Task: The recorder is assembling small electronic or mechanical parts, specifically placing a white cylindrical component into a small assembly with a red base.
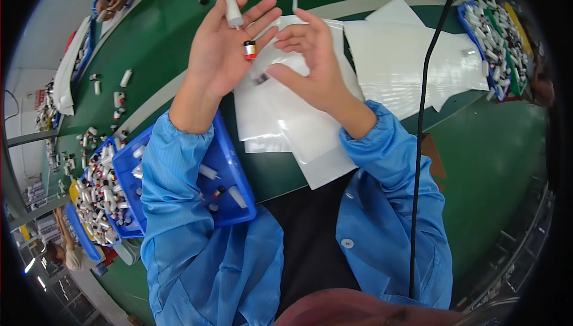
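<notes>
A blue bin (242,177) sits near left; white plastic sheets (322,159) lie right of it. My right hand (311,66) hangs half-curled — thumb apart — beside my spread left hand (216,57), bearing a red-and-black cylinder (250,50) and, farther, a white nozzle-tipped bottle (233,11) (seemingly ungripped). Cupping that palm should stop rolling.

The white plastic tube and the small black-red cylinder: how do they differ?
The white plastic tube is longer than the small black-red cylinder. The tube is mostly white; the cylinder has black and red ends. The tube lies near the thumb of the left hand, the cylinder toward its opposite edge. Both look roughly cylindrical.
</notes>
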